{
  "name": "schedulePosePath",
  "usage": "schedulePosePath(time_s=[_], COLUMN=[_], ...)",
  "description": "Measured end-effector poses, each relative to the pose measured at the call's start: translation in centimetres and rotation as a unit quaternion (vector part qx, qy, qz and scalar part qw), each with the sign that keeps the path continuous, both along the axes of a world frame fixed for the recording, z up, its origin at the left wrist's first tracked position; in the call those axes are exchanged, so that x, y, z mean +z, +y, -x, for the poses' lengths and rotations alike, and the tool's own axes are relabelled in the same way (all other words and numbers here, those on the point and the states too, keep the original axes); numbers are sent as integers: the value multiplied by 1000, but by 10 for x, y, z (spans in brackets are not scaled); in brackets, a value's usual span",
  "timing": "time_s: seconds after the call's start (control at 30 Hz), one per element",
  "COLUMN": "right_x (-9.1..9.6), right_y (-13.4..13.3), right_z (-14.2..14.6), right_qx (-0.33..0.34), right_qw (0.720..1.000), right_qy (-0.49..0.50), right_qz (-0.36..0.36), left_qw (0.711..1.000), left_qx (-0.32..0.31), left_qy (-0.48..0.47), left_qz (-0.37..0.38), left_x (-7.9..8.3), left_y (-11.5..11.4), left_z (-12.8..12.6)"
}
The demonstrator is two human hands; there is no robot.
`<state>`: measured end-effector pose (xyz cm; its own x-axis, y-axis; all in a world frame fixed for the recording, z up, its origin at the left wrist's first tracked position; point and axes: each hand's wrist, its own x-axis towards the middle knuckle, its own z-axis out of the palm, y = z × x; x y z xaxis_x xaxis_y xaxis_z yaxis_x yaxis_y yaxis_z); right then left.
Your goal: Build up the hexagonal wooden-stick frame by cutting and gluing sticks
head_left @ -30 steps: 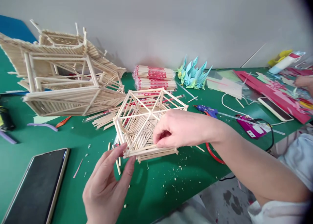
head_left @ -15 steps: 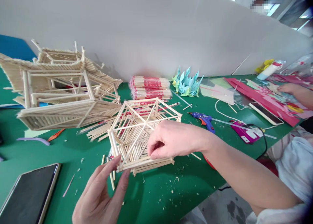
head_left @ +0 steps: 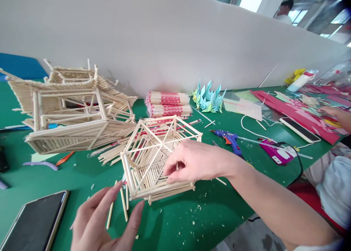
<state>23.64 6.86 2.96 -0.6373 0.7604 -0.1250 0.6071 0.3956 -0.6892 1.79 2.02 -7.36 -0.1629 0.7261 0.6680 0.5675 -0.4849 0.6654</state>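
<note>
One right hand (head_left: 189, 161), nearer, pinches the near edge of the stick frame (head_left: 161, 146) on the bench (head_left: 164, 225), that edge running left to right, while the left hand (head_left: 100, 221), thumb and forefinger spread, hovers just beside its left corner.

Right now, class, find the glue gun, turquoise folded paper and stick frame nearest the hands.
Glue gun (head_left: 231, 137): head view, blue body.
Turquoise folded paper (head_left: 210, 98): head view, middle spikes.
Stick frame (head_left: 161, 145): head view, top spokes' crossing.
</note>
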Motion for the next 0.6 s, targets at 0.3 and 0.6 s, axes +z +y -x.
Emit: schedulePosePath(time_s=[0.3, 0.6], right_x=[-27, -99], right_y=[-43, -101], right_z=[-44, -25], right_qx=[-347, -449], right_qw=[900, 857], right_qy=[254, 249], right_qz=[-71, -46], left_qw=[910, 820], left_qx=[-233, -359], left_qy=[331, 422], left_qz=[-89, 146], left_x=[64, 79], left_y=[16, 39], left_z=[-36, -77])
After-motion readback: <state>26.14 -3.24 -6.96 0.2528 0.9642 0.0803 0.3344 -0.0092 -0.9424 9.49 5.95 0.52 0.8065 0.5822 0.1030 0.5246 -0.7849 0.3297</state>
